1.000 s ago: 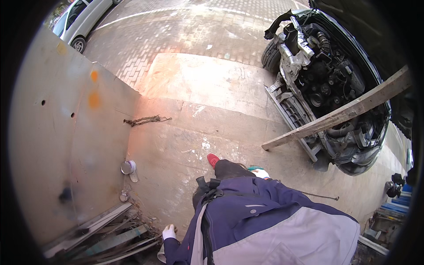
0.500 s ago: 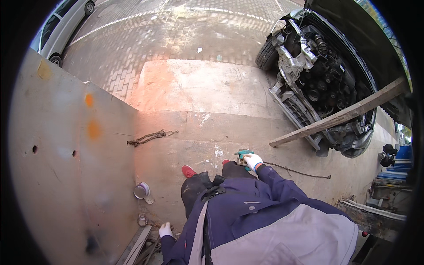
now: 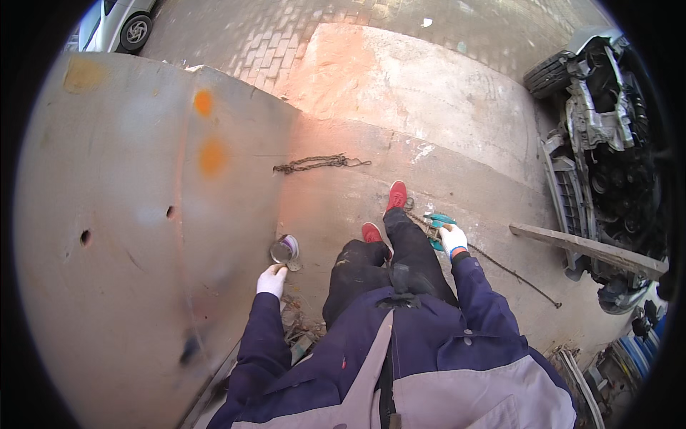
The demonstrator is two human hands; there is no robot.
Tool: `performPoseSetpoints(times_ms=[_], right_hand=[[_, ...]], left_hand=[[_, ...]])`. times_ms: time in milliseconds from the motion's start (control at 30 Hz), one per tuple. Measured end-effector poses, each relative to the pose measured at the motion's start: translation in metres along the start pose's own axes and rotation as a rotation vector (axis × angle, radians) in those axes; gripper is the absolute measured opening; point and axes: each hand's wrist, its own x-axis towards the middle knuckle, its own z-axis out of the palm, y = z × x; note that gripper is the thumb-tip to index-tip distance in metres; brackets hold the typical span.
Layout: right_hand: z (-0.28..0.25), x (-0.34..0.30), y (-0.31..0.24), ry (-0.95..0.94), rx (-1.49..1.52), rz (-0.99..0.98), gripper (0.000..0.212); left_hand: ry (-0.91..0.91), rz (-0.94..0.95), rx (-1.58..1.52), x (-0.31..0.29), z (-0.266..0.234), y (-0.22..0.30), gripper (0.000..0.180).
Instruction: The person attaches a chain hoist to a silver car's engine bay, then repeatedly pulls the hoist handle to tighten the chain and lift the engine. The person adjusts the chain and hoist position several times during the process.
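Head cam: R hand (image 3: 453, 237), white glove, closed on teal tool (image 3: 439, 219), just R of the legs. Thin chain (image 3: 504, 267) runs from nr tool out to R; can't tell if joined. L hand (image 3: 271, 279), also gloved, hangs nr can (image 3: 284, 249) by grey wall (image 3: 128, 164); fingers look bent, can't tell if gripping anything. 2nd chain (image 3: 314, 163) on floor nr wall. Stripped car (image 3: 600, 132) far R, w/ plank (image 3: 586, 247) leaning.
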Motion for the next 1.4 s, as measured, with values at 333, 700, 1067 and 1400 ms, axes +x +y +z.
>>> performPoseSetpoints(times_ms=[333,700,1067,1400], right_hand=[[0.092,0.067,-0.079,-0.033,-0.08,-0.056,0.051],[0.202,0.141,-0.129,-0.009,0.131,-0.033,0.053],[0.194,0.171,-0.182,-0.169,-0.038,-0.383,0.056],[0.22,0.185,-0.202,-0.259,-0.003,-0.397,0.049]], left_hand=[[-0.428,0.08,0.158,0.177,0.085,0.085,0.043],[-0.345,0.17,0.017,0.506,0.321,0.088,0.047],[0.063,0.002,-0.002,0.641,0.446,0.082,0.048],[-0.58,-0.279,-0.672,0.552,0.38,0.095,0.045]])
